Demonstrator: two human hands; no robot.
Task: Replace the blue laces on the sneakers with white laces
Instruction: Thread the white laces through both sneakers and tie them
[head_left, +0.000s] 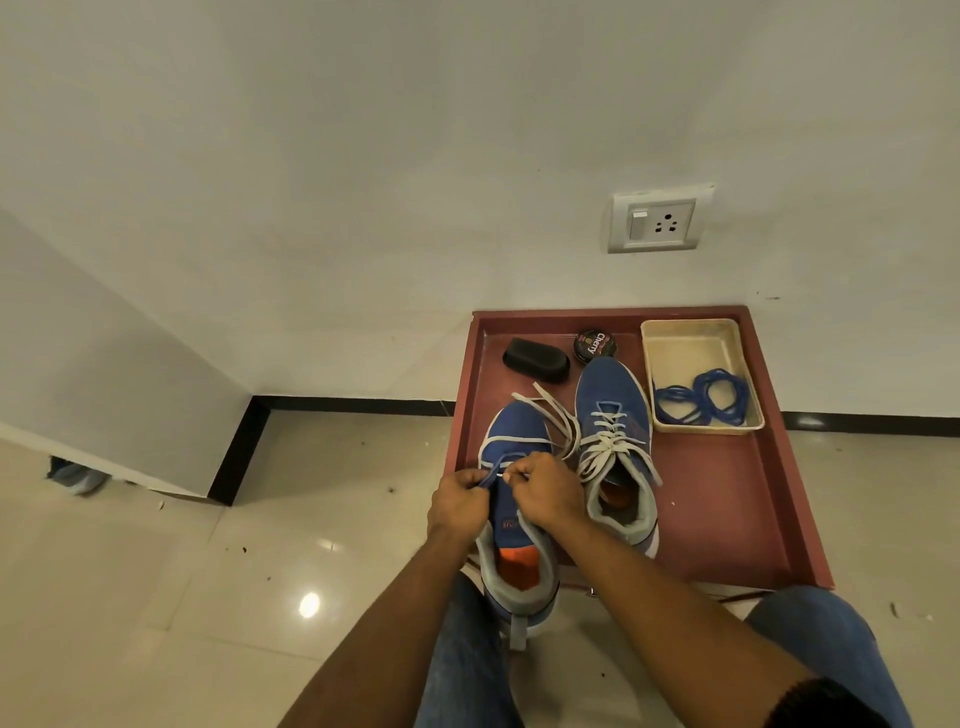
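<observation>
Two blue sneakers lie on a maroon tray (727, 519). The right sneaker (613, 405) is fully laced in white, its loose ends trailing left. The left sneaker (514, 431) sits at the tray's front left corner with a white lace (511, 441) across its lowest eyelets. My left hand (460, 501) grips the sneaker's eyelet flap. My right hand (548, 493) pinches the white lace tip at an eyelet. Blue laces (701, 397) lie coiled in a cream tray (691, 343).
A black shoe brush (536, 359) and a round polish tin (595, 344) lie at the tray's far edge. A white wall with a socket (657, 222) rises behind the tray. Glossy tiled floor spreads to the left. My jeans-clad knees frame the near sneaker.
</observation>
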